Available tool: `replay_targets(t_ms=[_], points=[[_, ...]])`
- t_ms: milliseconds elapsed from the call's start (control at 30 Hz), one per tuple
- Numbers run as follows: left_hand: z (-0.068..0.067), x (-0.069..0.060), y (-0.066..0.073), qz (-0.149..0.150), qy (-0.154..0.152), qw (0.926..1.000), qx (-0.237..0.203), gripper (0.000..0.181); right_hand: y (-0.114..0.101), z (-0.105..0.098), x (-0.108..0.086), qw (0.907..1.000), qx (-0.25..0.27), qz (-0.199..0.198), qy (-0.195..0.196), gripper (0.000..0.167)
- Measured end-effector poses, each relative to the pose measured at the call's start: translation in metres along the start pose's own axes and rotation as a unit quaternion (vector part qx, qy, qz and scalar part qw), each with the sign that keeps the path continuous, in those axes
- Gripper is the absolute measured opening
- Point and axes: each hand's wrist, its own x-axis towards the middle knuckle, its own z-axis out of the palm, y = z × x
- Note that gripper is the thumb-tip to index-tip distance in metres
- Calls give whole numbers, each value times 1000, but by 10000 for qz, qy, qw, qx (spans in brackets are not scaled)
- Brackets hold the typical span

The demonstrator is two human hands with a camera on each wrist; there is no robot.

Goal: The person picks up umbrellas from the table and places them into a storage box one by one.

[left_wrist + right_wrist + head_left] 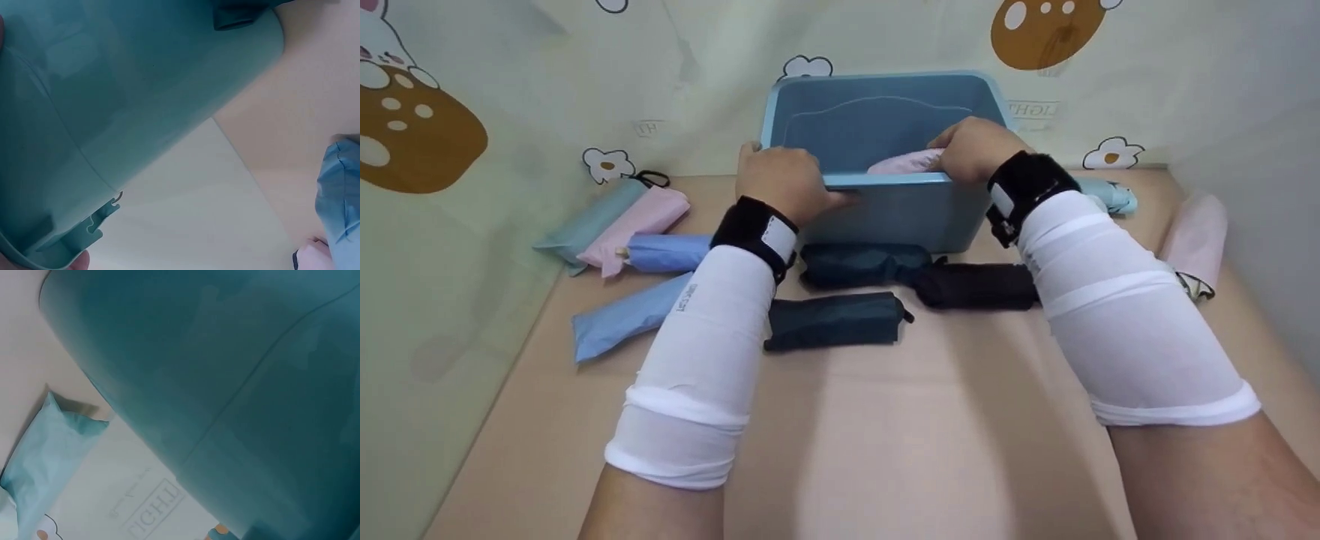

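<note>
A blue-grey plastic bin (885, 214) stands at the back, and its wall fills much of both wrist views. My left hand (784, 180) grips the bin's rim at the front left corner, with the thumb along the outside. My right hand (979, 150) reaches over the front right rim and holds a pale pink folded umbrella (907, 162) inside the bin; its lower part is hidden by the front wall. Dark folded umbrellas (836, 321) lie in front of the bin, including a black one (979, 286) and a navy one (866, 264).
Left of the bin lie a green folded umbrella (604, 217), a pink one (641, 225), a periwinkle one (669, 253) and a light blue one (630, 315). At right are a mint one (1110, 196) and a pale pink one (1198, 240). Patterned curtain (697, 75) hangs behind.
</note>
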Motion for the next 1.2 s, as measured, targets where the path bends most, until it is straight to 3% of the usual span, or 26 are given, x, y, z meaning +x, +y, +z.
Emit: replay_targets(t_ms=[133,500,633,700,800,900,967,1000,1033,1067,1100,1167,1200], points=[[-1,-1,-1,5,68,10000,-60,75,-1,-1,0,9999,-106,-6,-101,47],[-2,-3,-4,29,-80,9999,-58,73,0,6,-3,9988,-181,-128,445,33],[-3,-3,-4,31,-18,10000,-42,74,0,9,-6,9963,14,-99,858,33],[-3,-3,-5,25,4,10000,-26,74,2,15,-12,9904,306,-299,1316,33],[-2,-4,-6,19,33,10000,-21,74,11,24,-23,9651,1168,-764,2214,38],[0,-5,-7,-32,28,10000,-68,73,26,36,-39,9142,2249,-1376,3078,30],[0,-5,-7,-74,-4,9999,-87,72,38,44,-54,8782,2560,-1931,3550,26],[0,-5,-8,-84,-27,9999,-85,72,44,49,-61,8678,2498,-2193,3694,28],[0,-4,-8,-87,-27,9999,-83,72,51,53,-69,8661,2362,-2394,3699,30],[0,-4,-8,-81,-26,9999,-86,72,57,57,-75,8739,2137,-2526,3562,31],[-1,-3,-8,-69,-17,9999,-83,72,63,61,-81,8882,1793,-2597,3339,29],[-1,-3,-7,-48,31,10000,-82,73,74,67,-87,9330,978,-2459,2439,20],[-1,-3,-7,-50,45,9999,-88,74,79,70,-89,9569,547,-2204,1808,28]])
